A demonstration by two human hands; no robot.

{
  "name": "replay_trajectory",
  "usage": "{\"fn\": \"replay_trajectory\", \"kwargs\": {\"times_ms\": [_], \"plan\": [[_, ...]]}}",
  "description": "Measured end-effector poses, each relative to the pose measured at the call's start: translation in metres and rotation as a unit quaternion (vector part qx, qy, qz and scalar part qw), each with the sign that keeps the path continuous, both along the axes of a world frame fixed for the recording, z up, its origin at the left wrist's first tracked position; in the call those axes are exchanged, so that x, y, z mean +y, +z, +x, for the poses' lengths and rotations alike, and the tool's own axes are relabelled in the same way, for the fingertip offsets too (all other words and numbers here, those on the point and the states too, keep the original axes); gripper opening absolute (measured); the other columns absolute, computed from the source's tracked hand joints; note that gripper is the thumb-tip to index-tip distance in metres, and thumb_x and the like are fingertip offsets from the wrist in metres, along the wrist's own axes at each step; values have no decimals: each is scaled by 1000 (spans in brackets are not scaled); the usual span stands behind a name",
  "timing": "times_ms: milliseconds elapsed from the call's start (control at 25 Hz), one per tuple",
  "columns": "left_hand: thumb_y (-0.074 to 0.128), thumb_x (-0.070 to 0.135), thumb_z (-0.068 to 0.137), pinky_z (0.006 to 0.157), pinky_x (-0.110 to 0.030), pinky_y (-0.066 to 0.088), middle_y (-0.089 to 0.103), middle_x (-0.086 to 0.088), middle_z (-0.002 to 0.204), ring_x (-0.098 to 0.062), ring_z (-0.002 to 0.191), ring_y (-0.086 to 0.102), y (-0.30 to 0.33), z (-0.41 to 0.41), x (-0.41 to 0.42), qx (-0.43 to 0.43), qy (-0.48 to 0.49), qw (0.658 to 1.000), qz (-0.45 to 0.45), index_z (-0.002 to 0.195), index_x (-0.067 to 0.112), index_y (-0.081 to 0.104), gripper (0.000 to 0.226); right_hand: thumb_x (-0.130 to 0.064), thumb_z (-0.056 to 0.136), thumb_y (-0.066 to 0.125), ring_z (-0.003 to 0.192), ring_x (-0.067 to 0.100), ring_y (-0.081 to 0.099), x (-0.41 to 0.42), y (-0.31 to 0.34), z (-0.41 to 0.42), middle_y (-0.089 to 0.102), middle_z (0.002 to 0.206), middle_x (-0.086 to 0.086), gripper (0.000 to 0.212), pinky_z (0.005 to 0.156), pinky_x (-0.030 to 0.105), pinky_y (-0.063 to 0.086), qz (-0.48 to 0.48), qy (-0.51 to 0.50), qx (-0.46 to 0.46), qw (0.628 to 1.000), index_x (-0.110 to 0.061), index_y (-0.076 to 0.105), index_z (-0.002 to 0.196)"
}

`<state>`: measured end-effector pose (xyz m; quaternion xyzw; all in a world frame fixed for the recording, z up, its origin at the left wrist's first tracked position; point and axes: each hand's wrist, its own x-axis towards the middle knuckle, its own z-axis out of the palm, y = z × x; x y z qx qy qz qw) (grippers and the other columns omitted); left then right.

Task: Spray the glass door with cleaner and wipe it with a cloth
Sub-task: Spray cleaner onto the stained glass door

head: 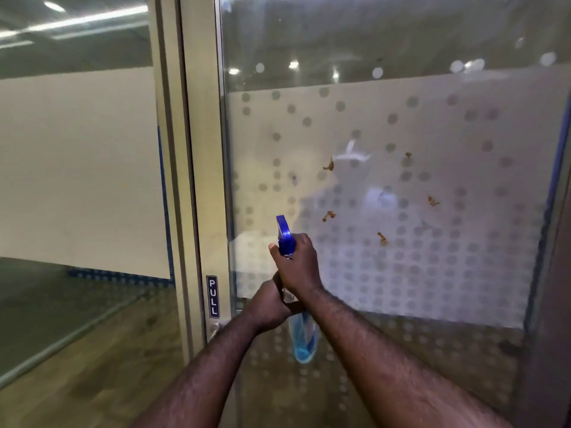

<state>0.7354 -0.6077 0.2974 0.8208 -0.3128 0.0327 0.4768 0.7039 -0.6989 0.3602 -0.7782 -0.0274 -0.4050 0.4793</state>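
A glass door (401, 125) with a frosted, dotted band fills the right of the view. Several brown smears (329, 165) and a white streak mark the frosted part. My right hand (298, 264) is closed around the neck of a spray bottle (304, 341), whose blue trigger head (284, 236) points up and away at the glass. My left hand (267, 307) grips the bottle just below the right hand. The bottle's clear body holds blue liquid and hangs beneath both hands. No cloth is in view.
The door's metal frame (200, 149) runs down the left of the pane and carries a blue PULL label (212, 296) above a metal handle (216, 329). A fixed glass panel (77, 180) stands to the left. Wood-look floor (92, 381) lies below.
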Motion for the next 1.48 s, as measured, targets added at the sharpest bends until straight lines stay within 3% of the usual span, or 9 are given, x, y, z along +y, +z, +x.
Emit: {"fn": "replay_trajectory", "kwargs": {"times_ms": [120, 200, 280, 440, 560, 720, 1000, 1160, 1480], "plan": [[84, 29, 76, 62, -9, 51, 66, 21, 95, 7, 81, 67, 4, 19, 3, -19, -9, 1000, 1, 126, 19, 55, 59, -29, 84, 64, 67, 3, 49, 4, 6, 16, 47, 80, -9, 26, 61, 17, 35, -20, -14, 14, 1000, -29, 45, 68], [83, 28, 78, 58, -7, 49, 65, 21, 95, 12, 79, 65, 2, 26, 4, -12, -20, 1000, 7, 131, 20, 52, 62, -27, 84, 64, 68, 7, 49, 4, 6, 25, 48, 78, -6, 23, 60, 19, 35, -38, -29, 26, 998, -25, 47, 68], [82, 28, 79, 62, -13, 53, 66, 18, 96, 4, 81, 67, 0, 29, 2, -13, -29, 999, 11, 132, 19, 50, 62, -26, 83, 65, 70, 9, 50, 3, 2, 29, 50, 80, -5, 18, 61, 19, 37, -39, -36, 31, 998, -22, 50, 73], [82, 30, 79, 81, -40, 60, 70, 5, 104, -17, 93, 69, 3, 29, -9, -17, -62, 998, 11, 130, 19, 49, 62, -27, 83, 65, 73, 10, 53, -7, 0, 24, 54, 83, -3, 15, 65, 22, 42, -18, -60, 22, 998, -21, 53, 78], [82, 31, 79, 77, -33, 57, 67, 9, 105, -12, 91, 66, 4, 19, -26, -22, -89, 996, 11, 133, 18, 48, 66, -24, 83, 64, 74, 14, 56, -25, -1, 15, 59, 86, 3, 11, 69, 28, 48, -11, -78, 30, 996, -17, 57, 81], [82, 32, 79, 87, -38, 61, 71, 4, 113, -11, 97, 70, -6, 6, -54, -13, -123, 992, 15, 132, 18, 50, 63, -22, 84, 65, 76, 12, 56, -53, -17, -3, 59, 89, 1, 8, 68, 22, 46, 6, -93, 35, 995, -19, 57, 86], [82, 29, 75, 89, -22, 55, 65, 15, 112, -10, 105, 66, -50, -15, -100, 27, -178, 983, 37, 127, 20, 50, 62, -19, 83, 64, 70, 13, 55, -99, -63, -26, 57, 80, 2, 10, 64, 25, 44, 22, -130, 71, 989, -12, 58, 78], [82, 30, 73, 100, -36, 53, 64, 0, 127, -13, 116, 63, -60, -19, -126, 20, -196, 979, 48, 132, 12, 52, 69, -18, 83, 66, 76, 17, 58, -126, -77, -39, 59, 85, 5, 11, 69, 30, 48, 51, -146, 53, 987, -9, 60, 84], [80, 43, 68, 93, -44, 54, 66, -2, 118, -20, 108, 65, -63, -42, -190, -8, -226, 969, 103, 124, 16, 55, 67, -19, 83, 67, 76, 16, 60, -189, -88, -70, 63, 84, 2, 8, 67, 26, 48, 104, -200, 25, 974, -17, 59, 81]]}}
